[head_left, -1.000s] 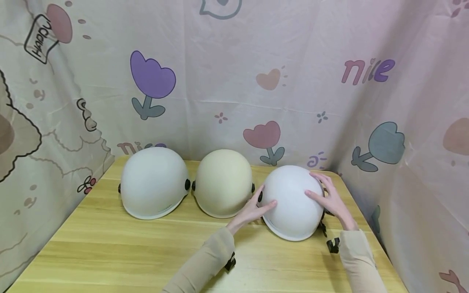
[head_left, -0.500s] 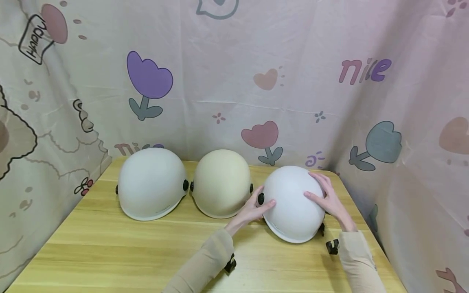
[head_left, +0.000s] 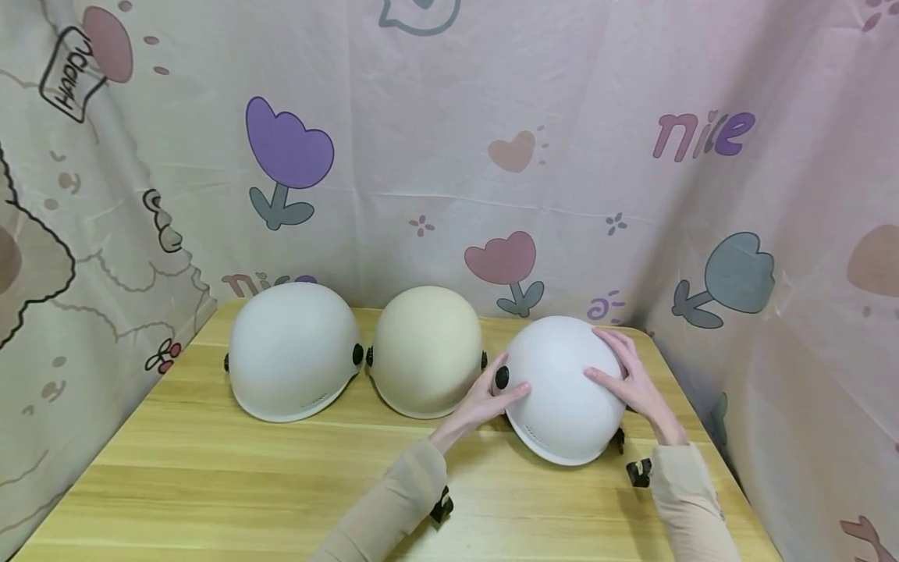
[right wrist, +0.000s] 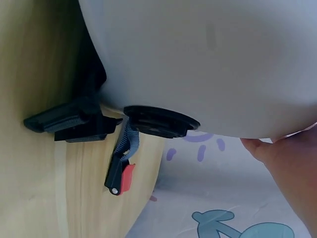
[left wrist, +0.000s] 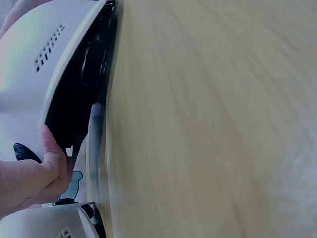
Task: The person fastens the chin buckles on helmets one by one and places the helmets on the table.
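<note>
Cartoon-print cloth (head_left: 421, 117) hung behind and around a wood desk (head_left: 232, 476), with three helmets lined up on it. Left helmet (head_left: 293, 351) and middle helmet (head_left: 426, 351) stood next to each other near the back and hadn't shifted on the desk. What did change was the right helmet (head_left: 555, 382), over at the right end: it had turned a little compared with a second ago, so the near knob (head_left: 502, 378), half hidden back then, showed nearly whole. Both hands were on it the whole time, bare and barely moved. Left grip (head_left: 485, 396) was holding the lower edge, thumb on the front of the shell, fingers round the side behind the knob. Right grip (head_left: 635, 384) was spread pretty wide, holding the upper right of the dome. On that side the right wrist view caught a second knob (right wrist: 161, 121) and a buckle (right wrist: 126, 176) with a red tab. Honestly, it reads to me as a small tweak to how the thing faces rather than a carry. Couldn't tell whether any of the rim was off the desk.
</note>
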`<state>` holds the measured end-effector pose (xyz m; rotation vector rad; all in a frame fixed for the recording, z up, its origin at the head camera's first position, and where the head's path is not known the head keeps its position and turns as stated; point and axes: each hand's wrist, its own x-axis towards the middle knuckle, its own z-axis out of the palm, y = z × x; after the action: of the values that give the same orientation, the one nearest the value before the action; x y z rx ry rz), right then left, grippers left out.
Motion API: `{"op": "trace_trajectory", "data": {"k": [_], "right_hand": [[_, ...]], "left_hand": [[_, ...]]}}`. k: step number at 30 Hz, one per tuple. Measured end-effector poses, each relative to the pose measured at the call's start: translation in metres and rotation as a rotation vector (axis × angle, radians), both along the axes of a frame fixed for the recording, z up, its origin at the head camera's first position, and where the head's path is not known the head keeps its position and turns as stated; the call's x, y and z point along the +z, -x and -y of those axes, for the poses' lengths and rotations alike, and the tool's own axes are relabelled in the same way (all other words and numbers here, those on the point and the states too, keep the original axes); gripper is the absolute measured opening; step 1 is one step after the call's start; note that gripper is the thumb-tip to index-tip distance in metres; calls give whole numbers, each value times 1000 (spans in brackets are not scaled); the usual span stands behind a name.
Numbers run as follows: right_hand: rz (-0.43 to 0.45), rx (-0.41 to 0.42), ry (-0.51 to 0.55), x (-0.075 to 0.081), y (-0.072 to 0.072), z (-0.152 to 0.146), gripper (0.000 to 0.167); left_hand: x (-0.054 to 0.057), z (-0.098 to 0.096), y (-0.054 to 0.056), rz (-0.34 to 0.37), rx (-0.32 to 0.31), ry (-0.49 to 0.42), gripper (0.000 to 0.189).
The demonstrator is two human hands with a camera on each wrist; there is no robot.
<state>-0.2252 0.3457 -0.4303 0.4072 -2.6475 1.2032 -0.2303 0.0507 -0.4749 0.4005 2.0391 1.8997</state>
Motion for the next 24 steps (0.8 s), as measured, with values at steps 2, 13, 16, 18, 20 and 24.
{"op": "trace_trajectory", "data": {"k": [2, 13, 16, 18, 20, 24], "right_hand": [[-3, 4, 3, 1, -1, 1, 75], [-8, 15, 3, 6, -5, 3, 71], [-12, 20, 3, 8, -5, 4, 70], [-10, 24, 5, 9, -6, 4, 70], [-1, 23, 7, 10, -7, 5, 70], [18, 18, 14, 13, -8, 5, 70]], "left_hand": [[0, 0, 0, -6, 5, -2, 86], [4, 3, 1, -86, 14, -2, 83], [5, 4, 0, -113, 20, 10, 81], [6, 4, -1, -122, 18, 5, 81], [7, 5, -2, -134, 15, -1, 81], [8, 7, -3, -145, 13, -21, 80]]}}
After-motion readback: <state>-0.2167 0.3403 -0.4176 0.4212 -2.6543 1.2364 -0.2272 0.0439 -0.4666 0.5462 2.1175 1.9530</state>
